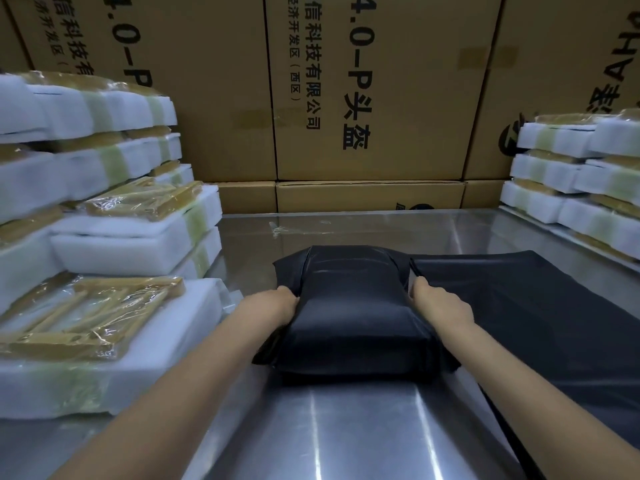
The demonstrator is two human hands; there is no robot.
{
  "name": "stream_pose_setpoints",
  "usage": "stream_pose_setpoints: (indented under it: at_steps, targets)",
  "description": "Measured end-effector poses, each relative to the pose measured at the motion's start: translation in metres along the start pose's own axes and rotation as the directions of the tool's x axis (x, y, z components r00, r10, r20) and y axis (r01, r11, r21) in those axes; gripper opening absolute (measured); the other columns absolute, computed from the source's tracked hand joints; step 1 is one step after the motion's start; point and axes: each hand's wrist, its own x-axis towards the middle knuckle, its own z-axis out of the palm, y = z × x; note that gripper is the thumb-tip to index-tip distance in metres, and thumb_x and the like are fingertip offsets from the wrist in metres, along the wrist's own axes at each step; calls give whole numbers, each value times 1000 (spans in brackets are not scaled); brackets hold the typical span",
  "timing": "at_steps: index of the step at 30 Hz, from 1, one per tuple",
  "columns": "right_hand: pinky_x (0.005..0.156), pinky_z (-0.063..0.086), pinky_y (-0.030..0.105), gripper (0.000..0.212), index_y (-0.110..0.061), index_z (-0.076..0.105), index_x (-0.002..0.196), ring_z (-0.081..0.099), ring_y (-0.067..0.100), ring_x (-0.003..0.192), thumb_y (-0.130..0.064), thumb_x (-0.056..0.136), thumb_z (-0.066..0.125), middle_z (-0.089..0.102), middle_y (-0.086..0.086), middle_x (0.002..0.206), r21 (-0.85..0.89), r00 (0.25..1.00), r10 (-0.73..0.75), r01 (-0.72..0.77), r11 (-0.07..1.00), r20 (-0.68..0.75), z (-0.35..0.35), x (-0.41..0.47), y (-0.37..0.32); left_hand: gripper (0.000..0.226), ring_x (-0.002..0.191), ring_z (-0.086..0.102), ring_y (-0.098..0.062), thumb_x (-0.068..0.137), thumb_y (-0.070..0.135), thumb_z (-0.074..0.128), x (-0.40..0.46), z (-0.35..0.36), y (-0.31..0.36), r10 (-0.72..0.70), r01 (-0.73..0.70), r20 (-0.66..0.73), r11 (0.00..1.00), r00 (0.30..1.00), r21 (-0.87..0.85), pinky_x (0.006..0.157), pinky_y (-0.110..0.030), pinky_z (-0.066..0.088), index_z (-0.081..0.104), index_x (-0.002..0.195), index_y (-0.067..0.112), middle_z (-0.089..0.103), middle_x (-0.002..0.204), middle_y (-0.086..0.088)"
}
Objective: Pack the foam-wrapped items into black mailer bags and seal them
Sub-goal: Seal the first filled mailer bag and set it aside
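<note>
The worktop [363,434] is brushed metal, smooth and shiny with streaked reflections. The filled mailer bag [353,306] is black plastic film, smooth with a dull satin sheen; the flat bags [540,306] beside it look alike. The foam blocks [131,251] are white, matt, finely textured, banded with glossy crinkled clear film. The boxes [374,98] behind are matt brown cardboard.

two bare forearms, left hand [282,304], right hand [437,303], no sleeves

Brown cardboard cartons [374,84] printed with black characters stand stacked along the rear, behind a reflective metal table [346,427]. A scrap of clear film [284,230] lies near the table's far edge.
</note>
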Motion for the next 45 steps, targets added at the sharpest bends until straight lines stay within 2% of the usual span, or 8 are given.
stream_pose_setpoints:
  at_steps: [4, 7, 12, 20, 24, 28, 35, 45]
  targets:
    - [88, 41, 38, 43, -14, 39, 138, 49, 30, 120, -20, 96, 45, 47, 11, 137, 459, 979, 80, 16, 888, -189, -25, 27, 3, 44, 121, 51, -28, 101, 36, 34, 15, -26, -12, 97, -100, -99, 995, 990, -26, 94, -33, 39, 49, 133, 9, 51, 137, -10]
    - [108, 29, 42, 53, -25, 31, 148, 29, 26, 140, -34, 98, 47, 28, 2, 155, 876, 963, 119, 162, 453, -240, -25, 36, -15, 62, 143, 21, -25, 97, 43, 44, 35, -20, -3, 76, -355, -488, 783, 870, -511, 112, -40, 23, 24, 149, 16, 20, 157, -5]
    - [118, 12, 45, 68, -29, 14, 154, 4, 21, 148, -49, 96, 45, 0, -2, 162, 941, 997, -59, 63, 333, -46, 7, 34, -32, 64, 146, -10, -15, 100, 45, 31, 54, 14, 27, 140, -353, -326, 262, 935, -898, 119, -40, -5, 6, 152, 18, -4, 160, 2]
    - [76, 36, 22, 59, -35, 30, 149, 50, 7, 105, -46, 94, 49, 43, -8, 140, 991, 994, -103, -12, 136, 26, 8, 32, -26, 65, 146, 15, -16, 97, 42, 44, 54, 17, 29, 258, -237, -242, -50, 935, -970, 120, -38, 12, 23, 150, 12, 17, 158, -2]
    - [67, 37, 16, 56, -34, 39, 145, 50, -5, 89, -45, 92, 52, 48, -15, 123, 997, 992, -121, -33, 63, 41, 10, 34, -27, 50, 127, 49, -16, 99, 34, 43, 41, 14, 28, 277, -215, -242, -124, 930, -969, 107, -30, 39, 42, 141, 8, 48, 142, -4]
    - [82, 41, 24, 53, -32, 45, 142, 54, 11, 114, -48, 91, 52, 50, -8, 138, 996, 989, -143, -33, 89, 45, 11, 31, -26, 45, 63, 70, -7, 101, 24, 38, 38, 20, 29, 309, -256, -301, -177, 902, -950, 51, -14, 50, 75, 76, 14, 73, 71, 1]
    - [101, 41, 30, 49, -28, 52, 137, 54, 16, 120, -47, 91, 54, 56, -3, 134, 994, 987, -144, -60, 89, 72, 11, 30, -25, 61, 62, 68, 0, 101, 22, 36, 40, 21, 29, 339, -299, -348, -189, 874, -935, 50, -10, 47, 76, 55, 24, 72, 66, 9]
    - [107, 39, 33, 52, -22, 47, 141, 52, 18, 125, -42, 94, 52, 53, 1, 139, 996, 978, -198, -61, 59, 72, 11, 34, -23, 30, 66, 69, -10, 97, 25, 46, 28, 17, 28, 308, -251, -284, -143, 908, -957, 53, -15, 51, 70, 83, 14, 73, 74, 0]
